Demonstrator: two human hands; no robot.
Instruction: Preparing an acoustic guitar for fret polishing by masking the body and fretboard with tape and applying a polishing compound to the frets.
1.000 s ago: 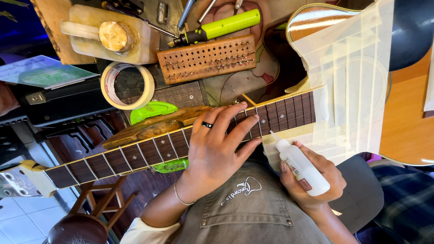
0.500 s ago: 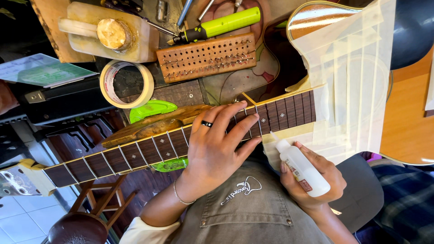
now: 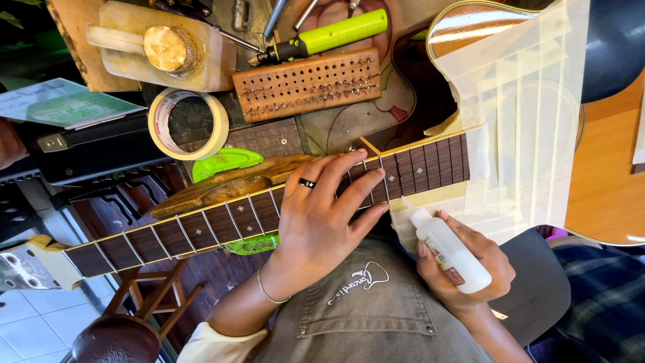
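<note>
Comparing with a second earlier, basically nothing had moved: left hand (image 3: 321, 222) was in the same spot, fingers spread and pressed flat across the fretboard (image 3: 222, 225), ring on one finger, bracelet at the wrist. Right hand (image 3: 463, 269) was wrapped around the same small white bottle (image 3: 449, 250), nozzle tipped up toward the neck's edge just beside the left fingertips. So my read was a steady hold rather than any real progress (couldn't tell if anything was coming out of the nozzle).

Guitar (image 3: 605, 195) lay across the lap and bench, dark fretboard with pale binding and little diamond inlays, body masked off with strips of tape (image 3: 531, 128). Further out on the bench: tape roll (image 3: 189, 124), a drilled wooden block (image 3: 308, 84), and a green-handled screwdriver (image 3: 329, 35).
</note>
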